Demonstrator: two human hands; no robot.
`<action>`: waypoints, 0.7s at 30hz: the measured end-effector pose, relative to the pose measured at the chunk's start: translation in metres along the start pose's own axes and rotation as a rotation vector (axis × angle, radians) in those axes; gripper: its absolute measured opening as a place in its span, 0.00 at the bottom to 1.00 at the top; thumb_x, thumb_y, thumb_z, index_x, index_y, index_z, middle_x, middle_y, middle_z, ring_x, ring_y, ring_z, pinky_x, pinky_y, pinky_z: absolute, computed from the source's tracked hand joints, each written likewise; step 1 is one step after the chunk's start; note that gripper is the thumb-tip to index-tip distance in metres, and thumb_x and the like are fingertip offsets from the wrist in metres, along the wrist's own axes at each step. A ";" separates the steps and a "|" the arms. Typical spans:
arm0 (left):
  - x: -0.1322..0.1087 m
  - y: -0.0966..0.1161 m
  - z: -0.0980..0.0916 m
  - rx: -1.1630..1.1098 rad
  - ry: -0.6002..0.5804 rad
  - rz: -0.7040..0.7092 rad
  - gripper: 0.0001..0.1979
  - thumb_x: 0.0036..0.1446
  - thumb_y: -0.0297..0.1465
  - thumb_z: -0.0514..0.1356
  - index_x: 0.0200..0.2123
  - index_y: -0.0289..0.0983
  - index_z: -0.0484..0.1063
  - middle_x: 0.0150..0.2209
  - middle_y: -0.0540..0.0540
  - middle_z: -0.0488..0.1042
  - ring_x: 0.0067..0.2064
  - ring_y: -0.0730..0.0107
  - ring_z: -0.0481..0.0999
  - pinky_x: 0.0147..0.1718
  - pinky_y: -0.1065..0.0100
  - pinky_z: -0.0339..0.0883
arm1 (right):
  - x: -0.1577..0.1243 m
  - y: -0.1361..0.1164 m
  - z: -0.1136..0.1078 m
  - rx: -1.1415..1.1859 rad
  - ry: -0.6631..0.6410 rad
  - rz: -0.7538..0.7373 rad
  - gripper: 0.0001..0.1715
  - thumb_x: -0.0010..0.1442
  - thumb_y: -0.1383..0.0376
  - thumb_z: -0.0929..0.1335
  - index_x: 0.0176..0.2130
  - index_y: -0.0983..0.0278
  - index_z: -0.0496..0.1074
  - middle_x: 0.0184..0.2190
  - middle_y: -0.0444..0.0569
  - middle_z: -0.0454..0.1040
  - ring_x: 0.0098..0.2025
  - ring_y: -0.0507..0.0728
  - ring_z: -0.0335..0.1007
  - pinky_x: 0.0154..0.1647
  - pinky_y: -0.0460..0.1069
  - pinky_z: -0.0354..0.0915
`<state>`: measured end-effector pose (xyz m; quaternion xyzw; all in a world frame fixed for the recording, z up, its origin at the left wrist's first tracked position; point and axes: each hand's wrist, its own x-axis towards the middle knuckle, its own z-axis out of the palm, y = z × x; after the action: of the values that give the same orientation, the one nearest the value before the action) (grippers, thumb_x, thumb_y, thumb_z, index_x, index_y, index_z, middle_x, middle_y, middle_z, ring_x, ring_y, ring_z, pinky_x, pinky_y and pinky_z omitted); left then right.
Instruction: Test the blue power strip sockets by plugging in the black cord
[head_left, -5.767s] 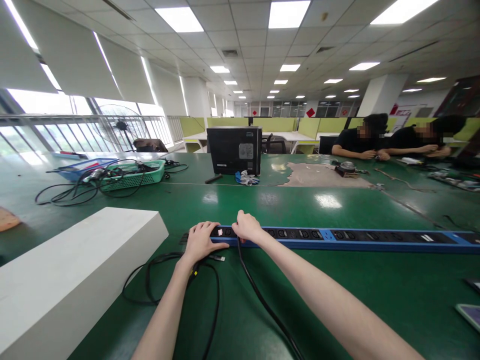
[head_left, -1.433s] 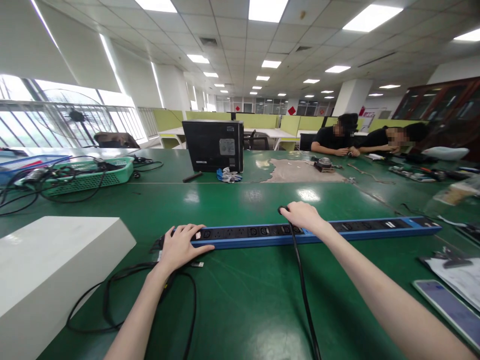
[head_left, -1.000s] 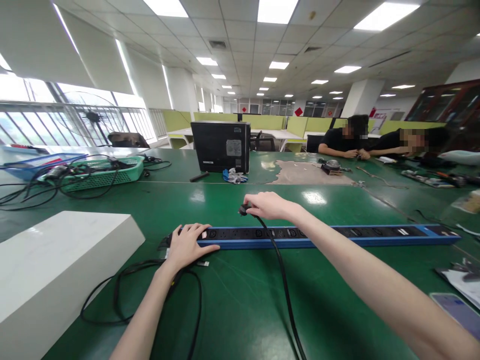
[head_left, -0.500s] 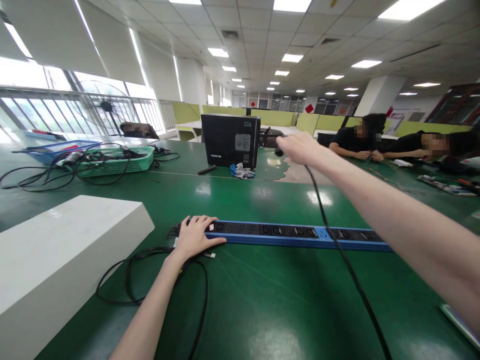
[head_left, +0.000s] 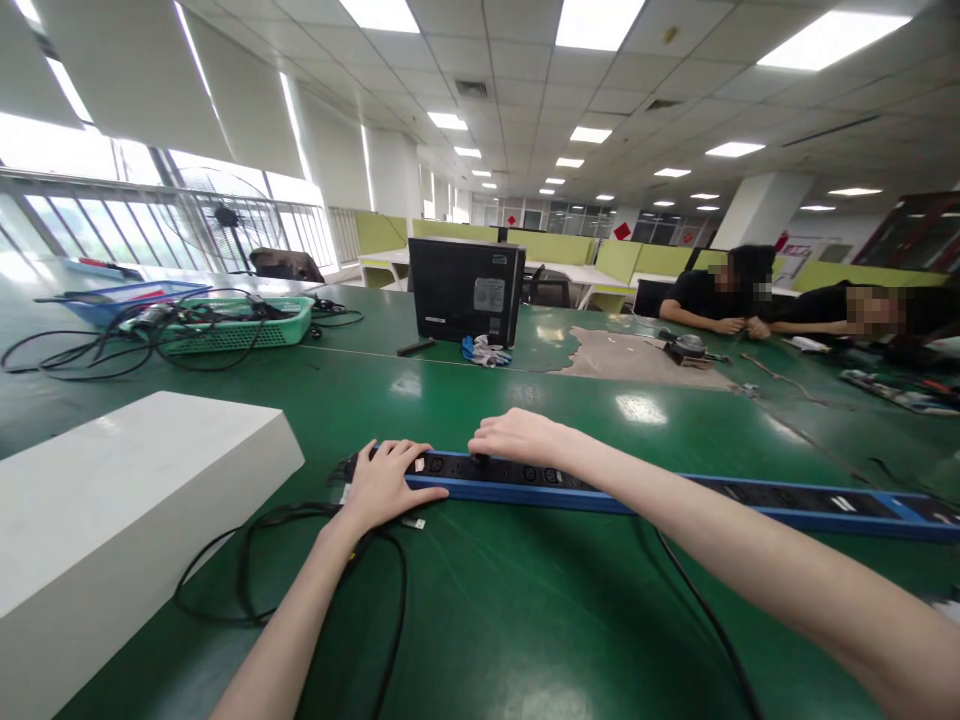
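Observation:
A long blue power strip [head_left: 787, 497] with black sockets lies across the green table [head_left: 525, 610]. My left hand [head_left: 386, 483] rests flat on the strip's left end, fingers spread. My right hand [head_left: 517, 438] is closed on a black plug, pressed down on a socket just right of the left hand. The plug's black cable [head_left: 705, 620] trails back under my right forearm toward the near edge. Another black cable [head_left: 247, 570] loops on the table below my left wrist.
A white block [head_left: 127, 500] lies at the near left. A black computer case [head_left: 465, 292] stands behind, with gloves [head_left: 486, 351] beside it. A green basket [head_left: 240, 325] of cables sits at the far left. Two people [head_left: 720, 295] work at the far right.
My right hand, raised high with the plug half a second ago, has come down to the strip near my left hand. The left hand stayed in place.

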<state>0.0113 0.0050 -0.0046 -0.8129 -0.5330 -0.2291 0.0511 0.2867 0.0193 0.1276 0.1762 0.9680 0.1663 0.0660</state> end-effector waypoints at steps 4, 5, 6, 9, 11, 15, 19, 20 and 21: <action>0.000 0.001 0.001 0.005 0.001 -0.003 0.37 0.47 0.65 0.58 0.55 0.51 0.71 0.53 0.45 0.75 0.56 0.48 0.68 0.62 0.47 0.45 | -0.002 0.005 0.005 -0.060 -0.048 -0.005 0.06 0.69 0.68 0.65 0.42 0.63 0.72 0.37 0.48 0.76 0.43 0.56 0.71 0.27 0.48 0.54; 0.000 0.002 0.001 0.006 0.002 -0.004 0.37 0.47 0.65 0.58 0.55 0.51 0.71 0.53 0.45 0.75 0.56 0.48 0.68 0.62 0.47 0.46 | -0.002 0.008 0.006 -0.068 -0.053 -0.005 0.06 0.69 0.68 0.65 0.42 0.63 0.73 0.36 0.48 0.76 0.43 0.56 0.71 0.27 0.48 0.54; 0.000 0.002 0.001 0.008 0.003 -0.005 0.37 0.47 0.65 0.58 0.55 0.50 0.71 0.53 0.45 0.75 0.56 0.48 0.68 0.62 0.47 0.46 | -0.002 0.010 0.007 -0.069 -0.055 -0.009 0.06 0.69 0.68 0.65 0.42 0.63 0.73 0.36 0.48 0.76 0.43 0.56 0.71 0.27 0.48 0.54; 0.000 0.003 0.000 0.015 0.003 -0.008 0.38 0.47 0.65 0.58 0.55 0.50 0.71 0.53 0.45 0.75 0.56 0.48 0.68 0.62 0.47 0.46 | 0.001 0.012 0.008 -0.042 -0.060 -0.041 0.07 0.69 0.68 0.64 0.43 0.63 0.73 0.37 0.48 0.76 0.44 0.56 0.71 0.29 0.47 0.56; 0.000 0.003 0.000 0.015 0.002 -0.009 0.38 0.47 0.65 0.59 0.55 0.50 0.71 0.52 0.45 0.75 0.56 0.47 0.68 0.62 0.47 0.46 | 0.005 0.011 0.009 -0.035 -0.072 -0.052 0.08 0.69 0.68 0.64 0.44 0.63 0.73 0.37 0.49 0.75 0.43 0.56 0.71 0.30 0.47 0.57; 0.001 0.004 0.000 0.005 -0.001 -0.008 0.38 0.47 0.65 0.59 0.55 0.51 0.71 0.52 0.45 0.75 0.56 0.48 0.68 0.62 0.48 0.46 | 0.015 0.010 0.010 -0.077 -0.108 -0.102 0.08 0.69 0.69 0.64 0.44 0.64 0.73 0.36 0.50 0.75 0.41 0.56 0.70 0.31 0.48 0.59; 0.000 0.003 0.001 0.003 0.002 -0.012 0.37 0.47 0.65 0.59 0.55 0.51 0.72 0.52 0.45 0.75 0.56 0.48 0.68 0.63 0.47 0.45 | 0.021 0.012 0.009 -0.125 -0.139 -0.161 0.09 0.68 0.71 0.63 0.43 0.65 0.73 0.34 0.51 0.75 0.40 0.57 0.70 0.30 0.48 0.60; 0.000 0.003 0.001 0.001 0.003 -0.012 0.37 0.47 0.65 0.59 0.55 0.51 0.72 0.52 0.45 0.75 0.56 0.48 0.68 0.63 0.48 0.45 | 0.022 0.012 0.010 -0.128 -0.146 -0.170 0.09 0.68 0.71 0.63 0.43 0.65 0.73 0.34 0.51 0.75 0.41 0.57 0.70 0.30 0.48 0.60; 0.000 0.002 0.001 -0.001 0.002 -0.011 0.37 0.47 0.64 0.59 0.55 0.51 0.72 0.52 0.45 0.75 0.56 0.48 0.68 0.63 0.48 0.44 | 0.022 0.012 0.010 -0.128 -0.153 -0.177 0.09 0.69 0.71 0.63 0.43 0.65 0.73 0.34 0.51 0.75 0.42 0.57 0.69 0.30 0.48 0.59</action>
<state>0.0138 0.0044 -0.0047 -0.8098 -0.5373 -0.2306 0.0498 0.2721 0.0411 0.1213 0.0979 0.9592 0.2075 0.1653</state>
